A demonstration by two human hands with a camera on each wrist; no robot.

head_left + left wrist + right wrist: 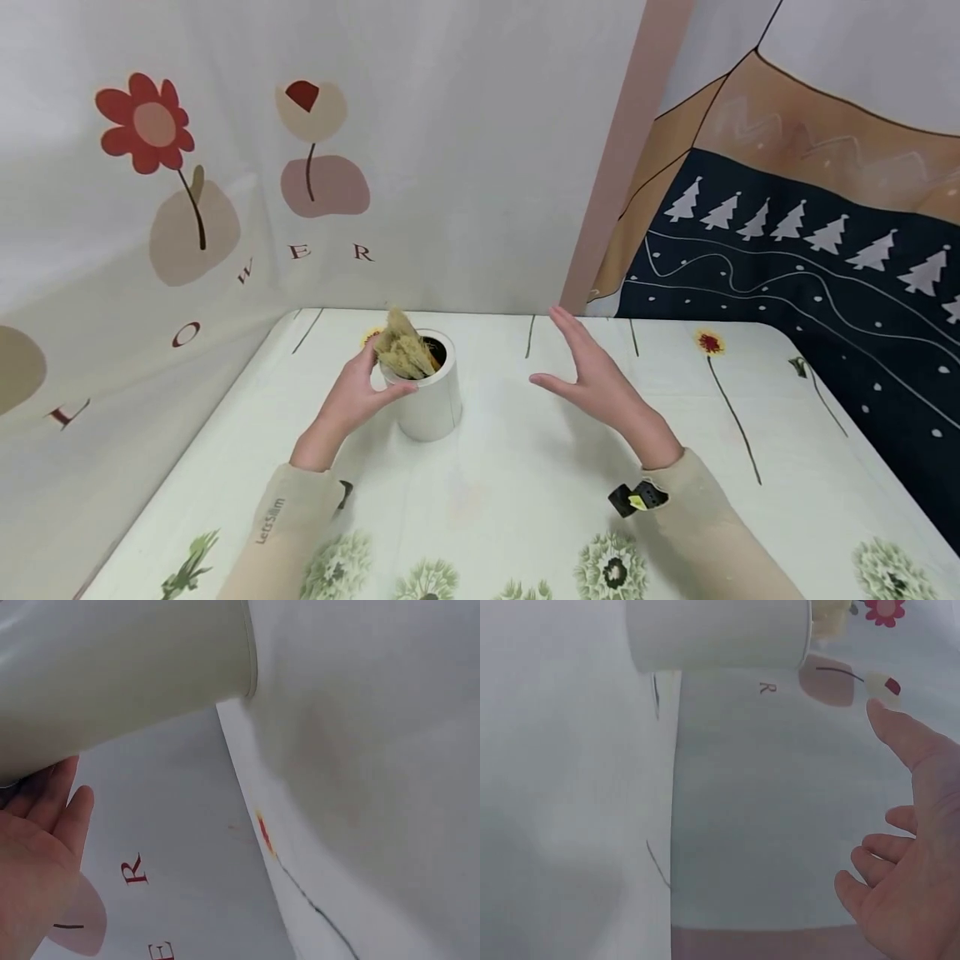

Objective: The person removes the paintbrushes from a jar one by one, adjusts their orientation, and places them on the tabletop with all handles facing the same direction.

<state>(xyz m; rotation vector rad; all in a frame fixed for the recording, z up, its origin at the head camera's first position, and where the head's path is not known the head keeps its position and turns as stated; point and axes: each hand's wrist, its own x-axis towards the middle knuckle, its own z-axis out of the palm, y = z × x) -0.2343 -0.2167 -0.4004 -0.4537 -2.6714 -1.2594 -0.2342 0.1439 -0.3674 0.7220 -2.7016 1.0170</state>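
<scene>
One left hand (pixel 347 402) gripping canister (pixel 431 410), mouth up, long axis vertical, right hand (pixel 603 385) spread

The head camera looks forward and down on the white canister (pixel 430 410), which both wrist views share sidelong, the left one nearer.

A pot (pixel 431 412) is standing on the table (pixel 487 492), left of its middle and near its back edge. A tuft (pixel 405 352) is sitting in the pot's mouth, leaning left over the rim. The left hand (pixel 351 398) is reaching around the pot's left side, its thumb lying in front. The right hand (pixel 603 385) is hovering well apart, to the pot's right. A curtain (pixel 465 167) is hanging behind the table.
</scene>
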